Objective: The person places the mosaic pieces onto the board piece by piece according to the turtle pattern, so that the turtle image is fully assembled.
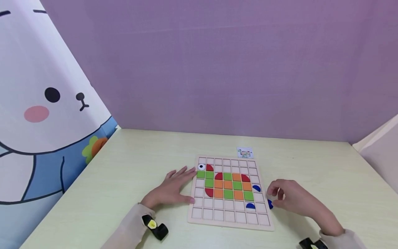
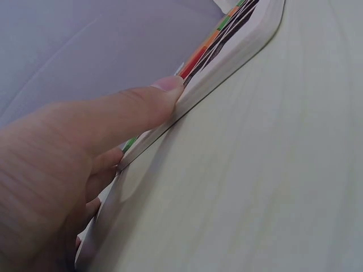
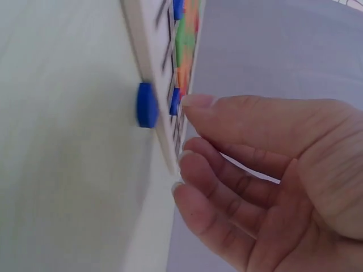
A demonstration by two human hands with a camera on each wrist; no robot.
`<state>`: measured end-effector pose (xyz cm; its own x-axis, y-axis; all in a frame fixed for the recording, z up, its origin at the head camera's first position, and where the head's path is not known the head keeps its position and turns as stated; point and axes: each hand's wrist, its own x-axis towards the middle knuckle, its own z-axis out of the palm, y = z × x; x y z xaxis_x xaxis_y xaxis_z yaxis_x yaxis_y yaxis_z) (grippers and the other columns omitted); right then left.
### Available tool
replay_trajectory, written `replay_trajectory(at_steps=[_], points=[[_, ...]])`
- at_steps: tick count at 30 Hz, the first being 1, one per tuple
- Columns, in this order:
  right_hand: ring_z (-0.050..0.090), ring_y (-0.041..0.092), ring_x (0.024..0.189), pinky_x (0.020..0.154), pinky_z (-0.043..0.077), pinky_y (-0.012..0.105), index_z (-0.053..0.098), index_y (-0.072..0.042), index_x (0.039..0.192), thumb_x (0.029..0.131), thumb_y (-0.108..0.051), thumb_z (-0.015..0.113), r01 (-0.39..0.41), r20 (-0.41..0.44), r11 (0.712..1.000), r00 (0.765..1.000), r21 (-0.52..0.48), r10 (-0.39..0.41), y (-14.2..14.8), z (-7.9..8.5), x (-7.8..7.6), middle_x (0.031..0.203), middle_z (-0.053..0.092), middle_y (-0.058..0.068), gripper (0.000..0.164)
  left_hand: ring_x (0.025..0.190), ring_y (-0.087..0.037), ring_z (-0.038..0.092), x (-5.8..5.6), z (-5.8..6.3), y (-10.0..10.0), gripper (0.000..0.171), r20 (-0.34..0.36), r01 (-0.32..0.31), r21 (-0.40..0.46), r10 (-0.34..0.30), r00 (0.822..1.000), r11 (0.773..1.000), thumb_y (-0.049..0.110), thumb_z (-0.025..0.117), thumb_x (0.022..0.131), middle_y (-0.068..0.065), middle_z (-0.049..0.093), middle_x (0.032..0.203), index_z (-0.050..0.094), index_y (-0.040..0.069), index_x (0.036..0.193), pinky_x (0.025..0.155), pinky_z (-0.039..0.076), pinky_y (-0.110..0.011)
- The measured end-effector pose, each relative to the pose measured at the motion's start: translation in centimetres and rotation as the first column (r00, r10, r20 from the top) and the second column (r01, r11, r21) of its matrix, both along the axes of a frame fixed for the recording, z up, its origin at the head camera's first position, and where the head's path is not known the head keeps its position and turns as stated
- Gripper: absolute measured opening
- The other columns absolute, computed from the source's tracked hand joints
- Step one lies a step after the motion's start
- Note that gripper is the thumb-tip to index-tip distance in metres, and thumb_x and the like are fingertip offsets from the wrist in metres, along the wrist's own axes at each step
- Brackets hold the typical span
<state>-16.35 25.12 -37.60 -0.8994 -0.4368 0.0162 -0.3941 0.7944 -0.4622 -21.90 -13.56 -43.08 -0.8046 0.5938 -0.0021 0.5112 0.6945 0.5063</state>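
A pale wooden grid board (image 1: 230, 226) lies on the table. Square green (image 1: 228, 194) and orange (image 1: 218, 193) tiles, red curved pieces (image 1: 209, 192) and a round eye piece (image 1: 201, 167) fill some of its cells. Two blue half-round pieces (image 1: 256, 188) sit on its right part. My left hand (image 1: 171, 190) rests at the left edge, its thumb (image 2: 153, 102) and fingertips touching the frame. Beside the right edge a loose blue piece (image 3: 147, 106) lies on the table. Close over it is my right hand (image 1: 293, 197), fingers loosely bent, nothing between thumb and fingers.
Behind the board a small printed card (image 1: 245, 152) lies on the pale table (image 1: 149, 148). A purple backdrop (image 1: 217, 69) rises at the table's far edge. To the left hangs a cloth with a cartoon animal (image 1: 37, 76).
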Motion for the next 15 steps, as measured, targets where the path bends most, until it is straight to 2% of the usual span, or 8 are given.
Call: replay_trajectory(at_steps=[7, 15], points=[[0.049, 0.01, 0.072, 0.059, 0.043, 0.02, 0.063, -0.011, 0.09, 0.07, -0.002, 0.08, 0.058, 0.069, 0.998, 0.996, -0.006, -0.058, -0.36, -0.71, -0.17, 0.08, 0.057, -0.004, 0.028, 0.149, -0.027, 0.007, 0.02, -0.01, -0.08, 0.092, -0.006, 0.008, 0.005, -0.008, 1.0, 1.0, 0.059, 0.067, 0.079, 0.002, 0.02, 0.159, 0.026, 0.02, 0.152, 0.116, 0.005, -0.056], [0.05, 0.015, 0.075, 0.06, 0.043, 0.021, 0.063, -0.01, 0.089, 0.072, 0.0, 0.078, 0.148, 0.138, 0.989, 0.98, -0.006, -0.145, -0.64, -0.98, -0.23, 0.08, 0.058, -0.001, 0.025, 0.149, -0.026, 0.007, -0.03, 0.02, -0.07, 0.092, -0.003, 0.003, -0.002, -0.003, 1.0, 1.0, 0.058, 0.066, 0.079, 0.002, 0.02, 0.159, 0.025, 0.021, 0.152, 0.116, 0.005, -0.056]])
